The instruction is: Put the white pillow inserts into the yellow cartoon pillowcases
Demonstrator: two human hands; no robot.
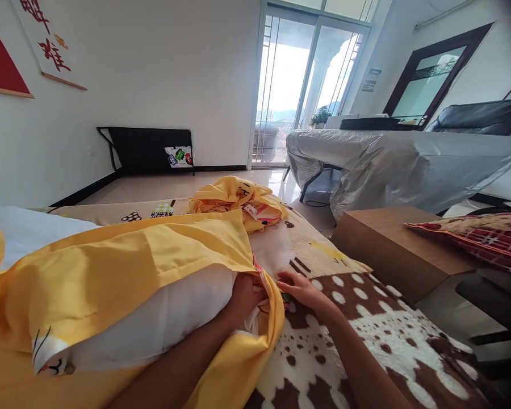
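Observation:
A white pillow [153,318] lies partly inside a yellow pillowcase [123,267] on the bed. My left hand [243,295] reaches into the open end of the case, its fingers closed against the fabric edge beside the pillow's corner. My right hand [300,289] is at the same opening, fingers curled on the yellow hem where a pink strip shows. Both forearms stretch in from the bottom of the view.
A brown and white patterned blanket [366,341] covers the bed. A second crumpled yellow cloth [238,201] lies further up. A wooden box [392,250] and a plaid cushion [485,236] stand at the right. A plastic-covered table [400,162] is beyond.

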